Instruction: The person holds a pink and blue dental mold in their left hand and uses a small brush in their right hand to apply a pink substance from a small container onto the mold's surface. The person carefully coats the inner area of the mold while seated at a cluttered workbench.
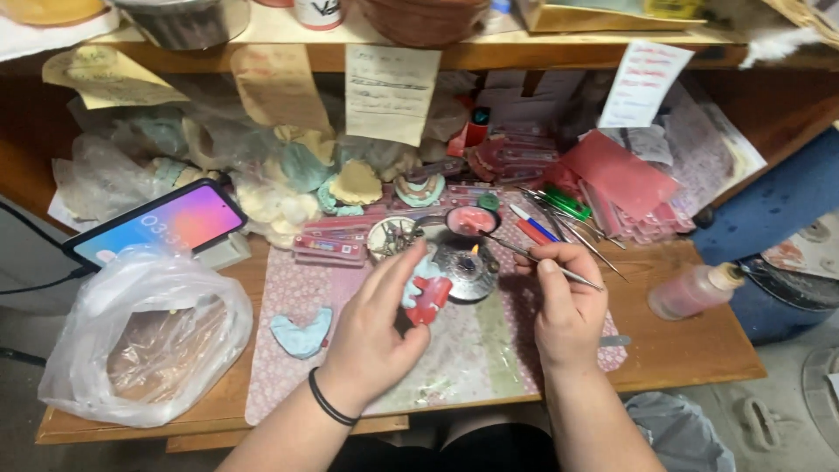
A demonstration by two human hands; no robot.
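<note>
Left hand [371, 336], black band at the wrist, grasped a dental model [426, 293]: pale blue plaster cast with a red wax rim, lumpy and matte, pinched between thumb and fingers near the middle of the patterned mat [288, 367]. Right hand [566, 306] was closed in a pen grip on a thin metal instrument [524, 256], smooth and bright; its long axis ran from the hand up and left, the tip reaching towards a small burner [468, 267] whose flame showed just right of the model. Model lay left of the right hand and close to it, the burner between and slightly farther; the left hand was nearer the model, the right nearer the flame. Farther still sat a small dark dish of pink wax [472, 220], glossy. A second blue cast [301, 332], crescent-shaped, lay on the mat to the left. Near left, a crumpled clear plastic bag [140, 341]; behind it a propped phone [157, 225] with lit screen. To the right on the wooden bench [699, 350], a squeeze bottle [695, 291] of reddish liquid lay on its side. More casts, red wax sheets [620, 175] and loose tools crowded the far side
</note>
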